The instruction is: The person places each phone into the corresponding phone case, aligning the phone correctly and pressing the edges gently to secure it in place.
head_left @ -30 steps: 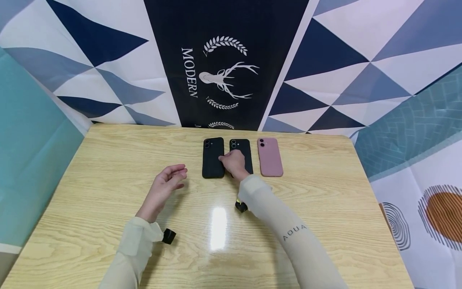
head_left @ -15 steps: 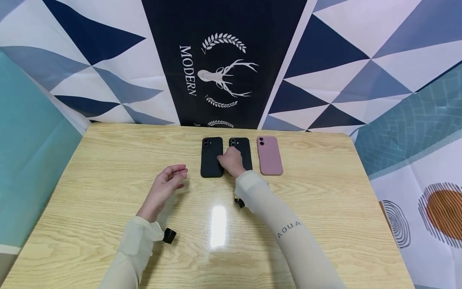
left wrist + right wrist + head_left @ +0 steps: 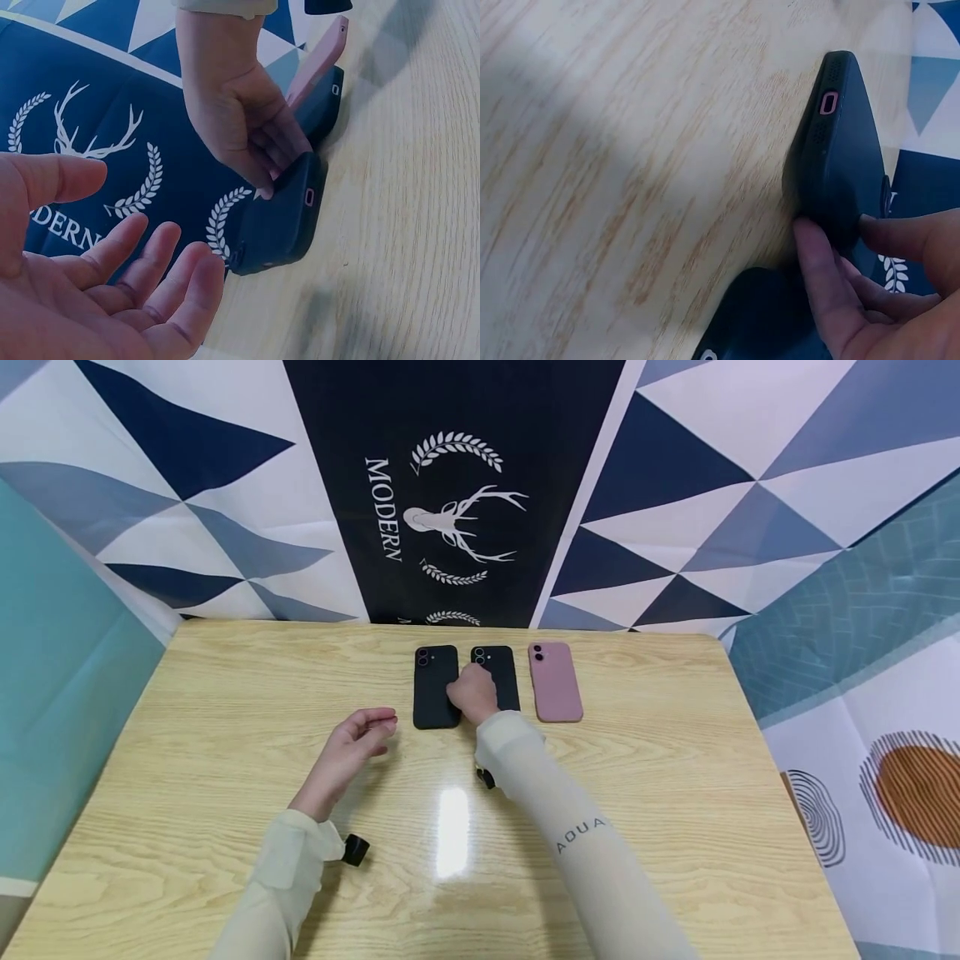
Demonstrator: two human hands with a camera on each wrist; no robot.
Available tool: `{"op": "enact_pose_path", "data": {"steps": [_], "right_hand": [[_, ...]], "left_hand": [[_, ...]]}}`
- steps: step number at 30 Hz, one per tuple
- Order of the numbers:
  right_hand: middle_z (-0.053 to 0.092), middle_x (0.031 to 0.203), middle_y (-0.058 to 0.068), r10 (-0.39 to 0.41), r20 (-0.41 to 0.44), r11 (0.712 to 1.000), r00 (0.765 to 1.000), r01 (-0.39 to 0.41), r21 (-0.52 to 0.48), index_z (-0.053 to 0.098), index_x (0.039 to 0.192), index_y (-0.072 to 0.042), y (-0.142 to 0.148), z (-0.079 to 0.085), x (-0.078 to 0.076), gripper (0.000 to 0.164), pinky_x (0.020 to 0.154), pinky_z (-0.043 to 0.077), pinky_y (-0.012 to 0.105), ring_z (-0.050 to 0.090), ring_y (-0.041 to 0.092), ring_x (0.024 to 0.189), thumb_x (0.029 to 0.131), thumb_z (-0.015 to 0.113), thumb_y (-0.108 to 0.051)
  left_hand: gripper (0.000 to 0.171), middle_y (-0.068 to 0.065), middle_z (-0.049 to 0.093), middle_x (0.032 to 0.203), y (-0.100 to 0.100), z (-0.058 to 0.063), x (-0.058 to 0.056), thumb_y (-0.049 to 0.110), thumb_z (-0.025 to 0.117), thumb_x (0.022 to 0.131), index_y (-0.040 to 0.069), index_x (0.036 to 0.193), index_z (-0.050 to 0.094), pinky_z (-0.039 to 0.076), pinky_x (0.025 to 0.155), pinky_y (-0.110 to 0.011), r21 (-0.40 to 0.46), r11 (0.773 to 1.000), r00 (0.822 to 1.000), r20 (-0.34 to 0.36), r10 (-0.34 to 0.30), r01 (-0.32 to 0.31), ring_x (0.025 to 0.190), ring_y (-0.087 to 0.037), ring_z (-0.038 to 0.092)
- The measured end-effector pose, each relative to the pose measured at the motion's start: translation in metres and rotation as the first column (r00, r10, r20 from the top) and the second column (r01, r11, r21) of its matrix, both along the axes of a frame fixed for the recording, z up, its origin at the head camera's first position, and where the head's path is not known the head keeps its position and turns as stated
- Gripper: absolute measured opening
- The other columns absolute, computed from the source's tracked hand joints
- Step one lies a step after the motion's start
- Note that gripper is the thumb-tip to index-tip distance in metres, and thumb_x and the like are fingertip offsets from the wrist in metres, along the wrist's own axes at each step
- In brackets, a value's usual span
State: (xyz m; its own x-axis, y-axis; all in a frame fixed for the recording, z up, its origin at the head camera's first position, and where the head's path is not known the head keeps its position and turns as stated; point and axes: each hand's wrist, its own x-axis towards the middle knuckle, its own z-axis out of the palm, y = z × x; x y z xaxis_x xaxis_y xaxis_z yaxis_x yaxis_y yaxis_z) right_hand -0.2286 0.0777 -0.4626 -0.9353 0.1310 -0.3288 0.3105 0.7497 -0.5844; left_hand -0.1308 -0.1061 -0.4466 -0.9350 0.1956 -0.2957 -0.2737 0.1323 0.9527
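Observation:
Three smartphones lie in a row at the table's far side, camera lenses up and away from me: a left black smartphone (image 3: 433, 702), a second black smartphone (image 3: 506, 677) and a pink smartphone (image 3: 557, 685). My right hand (image 3: 474, 693) pinches the left black smartphone by its right edge. In the right wrist view the thumb (image 3: 900, 236) is on its back and the fingers are along its side. That hand covers part of the second black smartphone. My left hand (image 3: 348, 752) hovers left of the row, fingers loosely bent, nothing in it.
The light wood table (image 3: 240, 693) ends at a patterned cloth backdrop (image 3: 450, 527) just behind the phones. A small black block (image 3: 356, 850) sits at the left cuff, another black block (image 3: 486, 777) at the right cuff. A bright glare spot lies mid-table.
My left hand has come slightly right, closer to the left black smartphone. The right hand keeps its place at that phone's edge. The head view has shifted a little.

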Motion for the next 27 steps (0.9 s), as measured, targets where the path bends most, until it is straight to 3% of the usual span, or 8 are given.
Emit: {"op": "enact_pose_path", "data": {"steps": [7,14,16,18,21,24,27], "right_hand": [[0.033,0.044,-0.002,-0.009,-0.009,1.0,1.0,0.009,-0.015,0.036,0.049,-0.014,0.002,-0.004,0.0,0.034,0.033,0.028,0.023,0.036,0.014,0.036,0.079,0.05,-0.009],[0.04,0.043,0.0,0.03,0.017,0.999,0.999,-0.029,-0.043,0.044,0.049,-0.011,0.013,0.003,0.009,0.043,0.033,0.031,0.024,0.041,0.015,0.036,0.087,0.049,-0.03],[0.05,0.055,0.0,0.048,-0.005,0.999,0.999,-0.048,-0.007,0.053,0.06,-0.011,0.02,0.007,0.014,0.036,0.039,0.035,0.024,0.047,0.014,0.046,0.087,0.049,-0.035],[0.058,0.072,0.001,0.065,-0.026,0.998,0.998,-0.064,0.023,0.06,0.08,-0.01,0.03,0.012,0.021,0.032,0.05,0.042,0.026,0.054,0.015,0.061,0.086,0.049,-0.039],[0.06,0.102,0.007,0.097,-0.094,0.995,0.991,-0.097,0.01,0.054,0.113,-0.009,0.049,0.022,0.031,0.04,0.072,0.047,0.033,0.057,0.02,0.088,0.087,0.049,-0.038],[0.054,0.116,0.014,0.155,-0.174,0.987,0.972,-0.158,-0.004,0.044,0.124,-0.003,0.068,0.034,0.042,0.051,0.086,0.045,0.04,0.052,0.026,0.105,0.088,0.048,-0.038],[0.045,0.129,0.012,0.21,-0.269,0.976,0.94,-0.184,0.119,0.042,0.127,-0.005,0.081,0.046,0.056,0.058,0.091,0.04,0.046,0.044,0.029,0.117,0.087,0.045,-0.047]], "left_hand": [[0.045,-0.016,0.045,0.126,0.0,-0.003,0.0,0.027,0.051,0.089,0.002,0.125,0.042,0.043,0.092,-0.04,-0.013,1.0,1.0,-0.001,-0.013,0.013,0.114,-0.027,0.045],[0.042,-0.014,0.048,0.121,0.001,-0.001,0.0,0.026,0.047,0.091,0.003,0.125,0.041,0.041,0.092,-0.042,-0.088,0.995,0.999,-0.027,-0.04,0.038,0.109,-0.026,0.047],[0.04,-0.011,0.05,0.118,0.0,0.0,-0.001,0.027,0.046,0.091,0.005,0.125,0.043,0.042,0.09,-0.039,-0.14,0.989,0.998,-0.046,-0.046,0.039,0.107,-0.023,0.048],[0.04,-0.009,0.052,0.116,-0.001,0.001,-0.003,0.029,0.046,0.091,0.007,0.124,0.044,0.042,0.087,-0.035,-0.194,0.98,0.996,-0.07,-0.047,0.033,0.105,-0.021,0.048],[0.041,-0.007,0.052,0.117,-0.002,0.006,-0.006,0.035,0.048,0.09,0.011,0.123,0.045,0.041,0.088,-0.034,-0.261,0.965,0.993,-0.111,-0.041,0.011,0.107,-0.02,0.047],[0.043,-0.008,0.049,0.123,-0.002,0.015,-0.009,0.037,0.048,0.089,0.012,0.123,0.045,0.038,0.093,-0.038,-0.304,0.952,0.985,-0.168,-0.04,-0.014,0.114,-0.022,0.044],[0.045,-0.007,0.042,0.131,0.0,0.026,-0.011,0.039,0.047,0.089,0.014,0.125,0.043,0.035,0.098,-0.043,-0.386,0.92,0.968,-0.248,-0.042,-0.059,0.121,-0.025,0.038]]}}
